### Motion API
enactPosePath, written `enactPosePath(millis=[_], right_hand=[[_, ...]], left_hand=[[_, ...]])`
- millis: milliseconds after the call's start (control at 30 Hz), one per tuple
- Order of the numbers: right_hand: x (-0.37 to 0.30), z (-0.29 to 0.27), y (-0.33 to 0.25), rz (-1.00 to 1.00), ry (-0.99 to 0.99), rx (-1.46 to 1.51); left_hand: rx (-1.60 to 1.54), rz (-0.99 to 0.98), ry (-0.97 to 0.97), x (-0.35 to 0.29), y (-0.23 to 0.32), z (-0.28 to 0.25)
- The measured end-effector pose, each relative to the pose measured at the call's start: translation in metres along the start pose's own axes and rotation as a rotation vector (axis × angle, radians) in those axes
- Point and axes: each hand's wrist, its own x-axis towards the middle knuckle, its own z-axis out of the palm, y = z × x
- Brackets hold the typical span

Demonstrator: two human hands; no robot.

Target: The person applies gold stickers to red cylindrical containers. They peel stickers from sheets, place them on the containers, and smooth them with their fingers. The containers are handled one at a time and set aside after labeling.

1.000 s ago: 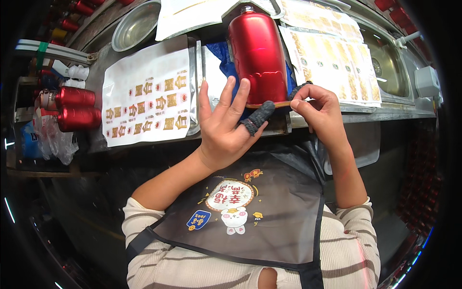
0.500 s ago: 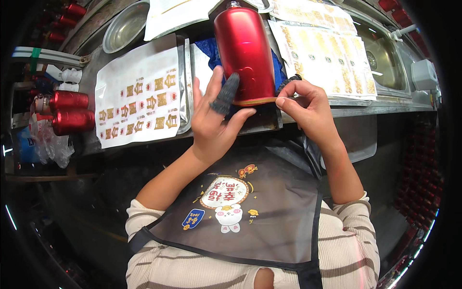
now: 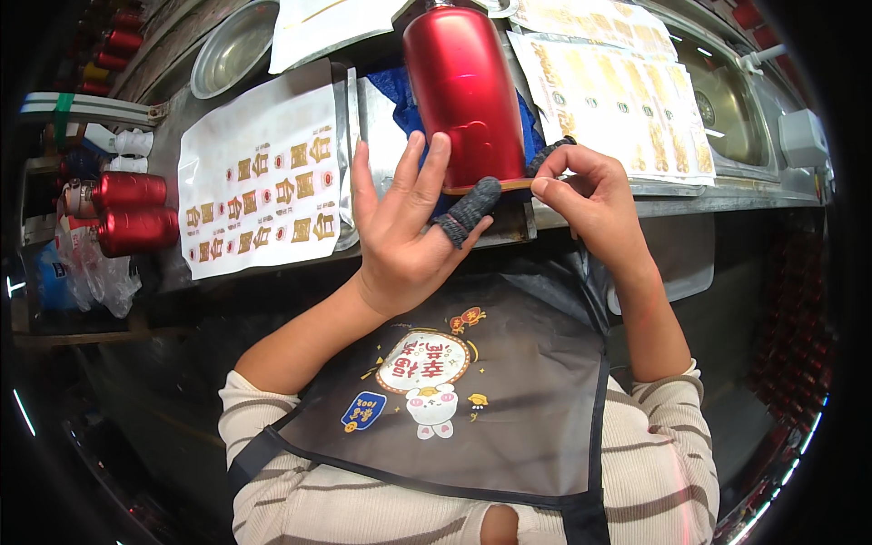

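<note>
A glossy red bottle [image 3: 463, 91] lies on a blue cloth [image 3: 391, 89], its base toward me and its neck away. Along the base edge runs a thin gold strip [image 3: 516, 185], whose right end sticks out past the bottle. My right hand [image 3: 598, 204] pinches that end between thumb and index finger; a dark knitted finger cover shows on it. My left hand [image 3: 404, 232] is spread beside the base on the left. Its index finger, in a dark grey knitted cover [image 3: 470, 211], lies across the base at the strip, and other fingers rest near the bottle's side.
Left of the bottle, a sheet of gold-and-red stickers [image 3: 259, 182] lies on a metal tray. More gold label sheets [image 3: 618, 109] lie to the right, before a steel sink [image 3: 736, 118]. A metal bowl [image 3: 234, 50] stands at the back left. Red bottles [image 3: 136, 230] lie far left.
My left index finger has swung down from the bottle's side to the base edge. My right hand has shifted slightly right, still pinching the strip, whose free end now sticks out further.
</note>
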Motion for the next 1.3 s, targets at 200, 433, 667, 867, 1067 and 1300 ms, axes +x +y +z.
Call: enactPosePath(millis=[200,433,667,867,1067,1300], right_hand=[[0.000,0.000,-0.007,0.065,0.022,0.003],[-0.001,0.003,-0.012,0.063,-0.015,-0.016],[-0.008,0.000,-0.016,0.053,-0.002,0.048],[-0.007,-0.002,-0.010,0.024,0.041,-0.020],[-0.005,-0.002,-0.009,0.055,0.029,0.044],[-0.001,0.001,-0.009,0.070,0.023,0.017]], left_hand=[[0.116,0.069,0.012,0.034,0.010,0.009],[-0.196,-0.200,0.173,0.016,-0.003,0.021],[-0.116,-0.189,0.042,-0.032,-0.001,0.006],[-0.050,-0.140,0.005,-0.020,0.000,0.005],[0.037,-0.019,0.015,0.003,0.003,0.001],[0.145,0.068,-0.025,0.027,0.014,0.002]])
